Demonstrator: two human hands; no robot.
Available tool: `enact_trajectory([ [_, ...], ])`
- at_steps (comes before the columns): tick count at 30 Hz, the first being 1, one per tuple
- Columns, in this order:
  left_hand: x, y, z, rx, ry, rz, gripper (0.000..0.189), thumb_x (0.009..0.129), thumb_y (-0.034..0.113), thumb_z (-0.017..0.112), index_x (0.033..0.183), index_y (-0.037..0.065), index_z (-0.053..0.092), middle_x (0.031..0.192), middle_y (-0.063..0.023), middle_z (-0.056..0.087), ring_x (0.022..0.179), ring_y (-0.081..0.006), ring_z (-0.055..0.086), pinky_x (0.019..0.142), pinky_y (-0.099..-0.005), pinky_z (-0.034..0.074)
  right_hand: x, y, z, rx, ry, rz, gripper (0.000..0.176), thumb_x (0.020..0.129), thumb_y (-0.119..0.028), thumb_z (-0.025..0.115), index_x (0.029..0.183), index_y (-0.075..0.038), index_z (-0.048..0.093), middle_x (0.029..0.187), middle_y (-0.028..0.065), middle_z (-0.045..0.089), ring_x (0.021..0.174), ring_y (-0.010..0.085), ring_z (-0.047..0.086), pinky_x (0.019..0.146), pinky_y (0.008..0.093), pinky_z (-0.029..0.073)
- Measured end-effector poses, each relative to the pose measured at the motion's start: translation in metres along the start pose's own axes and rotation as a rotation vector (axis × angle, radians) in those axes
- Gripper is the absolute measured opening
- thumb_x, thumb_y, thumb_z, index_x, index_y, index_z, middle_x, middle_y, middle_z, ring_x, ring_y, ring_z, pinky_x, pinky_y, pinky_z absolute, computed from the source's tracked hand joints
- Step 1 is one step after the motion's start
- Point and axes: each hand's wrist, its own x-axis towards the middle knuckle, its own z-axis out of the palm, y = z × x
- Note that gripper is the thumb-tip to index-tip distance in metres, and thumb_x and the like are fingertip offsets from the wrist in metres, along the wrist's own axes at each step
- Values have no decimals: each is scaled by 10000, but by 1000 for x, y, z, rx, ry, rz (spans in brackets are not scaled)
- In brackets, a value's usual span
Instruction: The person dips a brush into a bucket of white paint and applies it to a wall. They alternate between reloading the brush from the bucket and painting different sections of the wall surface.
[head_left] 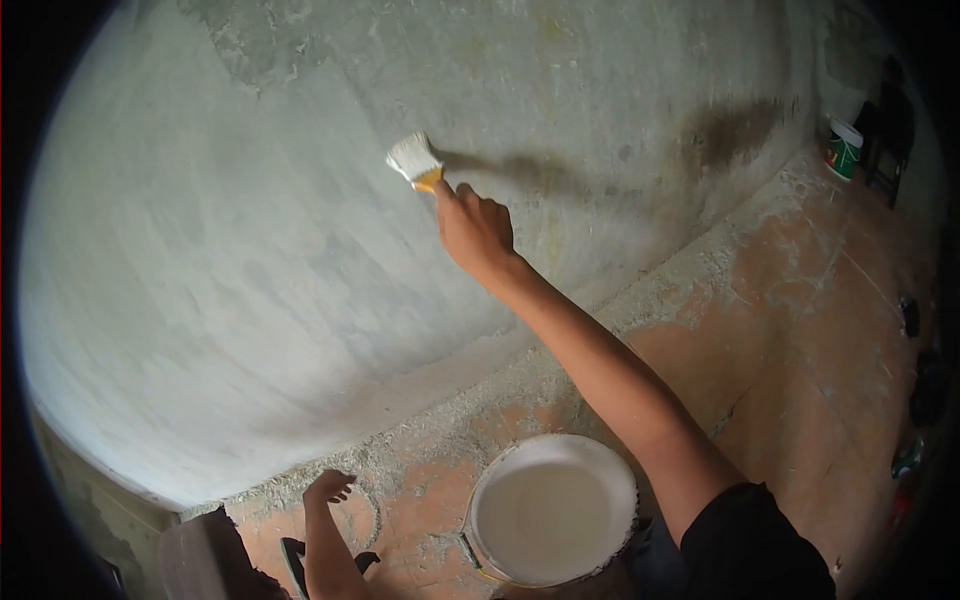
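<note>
One light, soft-bristled brush (pixel 413 158), we judge: we are clamping our right hand (pixel 475 232) on its handle (pixel 428 181) at the wall (pixel 250 250), left hand (pixel 330 487) hanging open.

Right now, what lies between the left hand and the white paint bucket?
Only bare reddish floor with pale dust lies between the left hand and the bucket, as the head view shows.

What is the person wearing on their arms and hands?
Both hands are bare: no gloves or wristbands show on the right hand or the left hand. The right arm is uncovered up to a short black fabric sleeve near the shoulder. The left forearm is uncovered too; its upper part is out of view.
</note>
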Motion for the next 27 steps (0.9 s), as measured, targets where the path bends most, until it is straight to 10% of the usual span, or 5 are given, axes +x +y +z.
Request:
enact_trajectory([
  [11, 11, 68, 1, 54, 48, 202, 430, 791, 410, 559, 911, 3, 629, 853, -88, 653, 715, -199, 625, 611, -330, 500, -45, 32, -15, -259, -683, -112, 168, 768, -54, 514, 924, -12, 559, 818, 181, 618, 727, 302, 629, 597, 392, 501],
  [27, 34, 65, 8, 59, 44, 217, 433, 795, 435, 565, 962, 40, 625, 889, -77, 650, 742, -202, 618, 639, -332, 501, 182, -86, -132, -234, 32, -131, 195, 812, -159, 526, 916, -4, 584, 814, 171, 625, 772, 327, 612, 665, 407, 482],
])
